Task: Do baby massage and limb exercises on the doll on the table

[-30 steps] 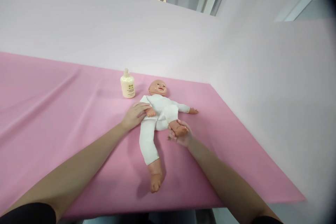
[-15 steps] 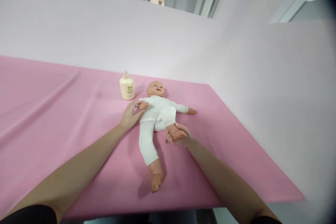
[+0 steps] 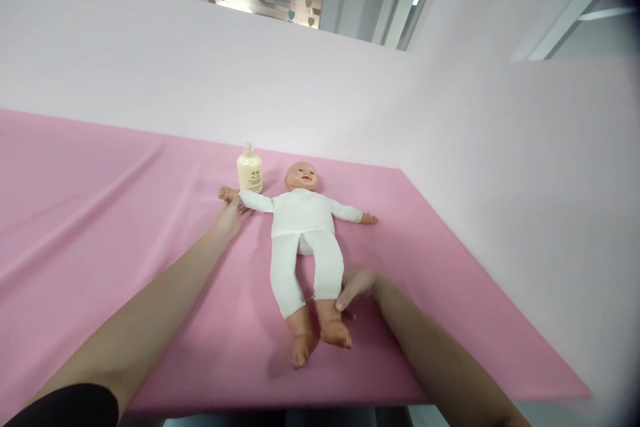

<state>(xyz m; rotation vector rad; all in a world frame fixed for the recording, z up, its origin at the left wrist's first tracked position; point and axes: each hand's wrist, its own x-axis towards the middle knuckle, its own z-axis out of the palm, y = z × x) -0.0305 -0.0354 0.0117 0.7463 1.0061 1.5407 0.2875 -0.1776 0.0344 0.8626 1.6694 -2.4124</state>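
On the pink table [image 3: 100, 213], a baby doll [image 3: 303, 227] in white clothing is lying on its back, head toward 12 o'clock, arms spread, both legs stretching toward 6 o'clock. Your left hand [image 3: 230, 217] is resting at the doll's outstretched arm at 9 o'clock of its body, fingers loose and touching the sleeve near the wrist, grip not closing around it. Your right hand [image 3: 356, 285] is sitting at 4 o'clock of the doll, fingertips pressing against the lower leg just above the foot, grip partly curled but not wrapping the leg. A cream lotion bottle [image 3: 249, 171] is standing upright at 10 o'clock of the doll's head, just beside it.
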